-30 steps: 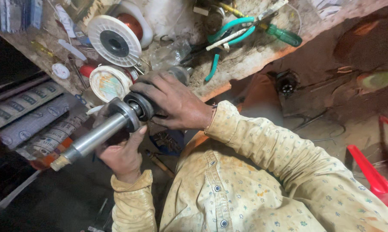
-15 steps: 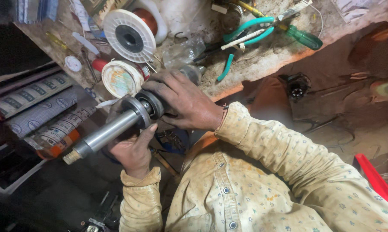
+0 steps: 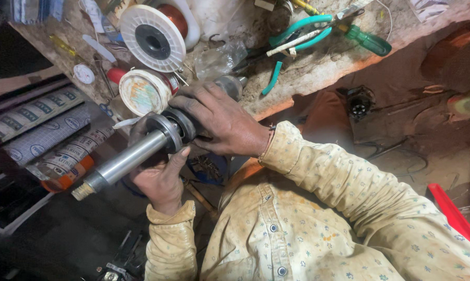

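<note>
Two hands hold a steel shaft (image 3: pixel 125 161) at a gritty, cluttered bench (image 3: pixel 318 73): the right hand (image 3: pixel 219 122) has its grip closed around the dark collar (image 3: pixel 180 125), and the left hand (image 3: pixel 159 174) cups the shaft from below, fingers wrapped round it. Just beyond the grip lie two wire spools (image 3: pixel 152 37), teal pliers (image 3: pixel 297 31) and a green screwdriver (image 3: pixel 367 40); below the grip is a dim, dirty floor (image 3: pixel 47 244).

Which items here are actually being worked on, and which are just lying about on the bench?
In hand:
- metal shaft assembly, held from below by the left hand
- its dark ring end, gripped by the right hand

Lying about:
- white wire spool
- worn spool
- teal-handled pliers
- green-handled screwdriver
- red plastic piece
</note>
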Tool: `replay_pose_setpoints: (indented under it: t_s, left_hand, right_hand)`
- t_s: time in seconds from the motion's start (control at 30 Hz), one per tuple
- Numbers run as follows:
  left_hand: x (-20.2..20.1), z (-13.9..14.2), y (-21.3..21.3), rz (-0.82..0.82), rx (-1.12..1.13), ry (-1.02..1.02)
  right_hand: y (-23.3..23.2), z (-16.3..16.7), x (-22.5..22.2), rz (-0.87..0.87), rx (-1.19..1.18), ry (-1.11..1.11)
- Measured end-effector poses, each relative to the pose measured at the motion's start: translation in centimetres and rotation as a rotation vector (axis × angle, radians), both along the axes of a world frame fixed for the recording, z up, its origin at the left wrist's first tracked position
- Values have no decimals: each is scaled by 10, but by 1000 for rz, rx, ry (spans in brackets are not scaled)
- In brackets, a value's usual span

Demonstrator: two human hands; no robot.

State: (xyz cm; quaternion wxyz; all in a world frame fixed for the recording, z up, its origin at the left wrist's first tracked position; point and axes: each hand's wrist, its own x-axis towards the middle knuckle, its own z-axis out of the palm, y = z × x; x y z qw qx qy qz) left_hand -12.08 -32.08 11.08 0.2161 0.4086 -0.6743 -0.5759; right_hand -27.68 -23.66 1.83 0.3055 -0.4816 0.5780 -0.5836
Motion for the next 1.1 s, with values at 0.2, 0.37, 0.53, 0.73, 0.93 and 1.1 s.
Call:
replay_pose_setpoints:
  t_s: [0.2, 0.37, 0.53, 0.73, 0.93, 1.1]
  left_hand:
    - [-1, 0, 1, 9, 14, 3]
    - [-2, 0, 1, -30, -42, -21]
    - [-2, -2, 2, -52, -55, -10]
    - [-1, -4, 3, -34, -53, -4]
    - [0, -6, 3, -34, -64, -6]
    - [2, -9, 4, -4, -31, 19]
  right_hand:
    - [0, 1, 0, 11, -2, -9]
    - [1, 2, -2, 11, -6, 7]
    - [2, 3, -3, 18, 9, 6]
    - [2, 3, -4, 24, 2, 4]
    - [2, 2, -3, 25, 11, 2]
    - [1, 1, -3, 27, 8, 7]
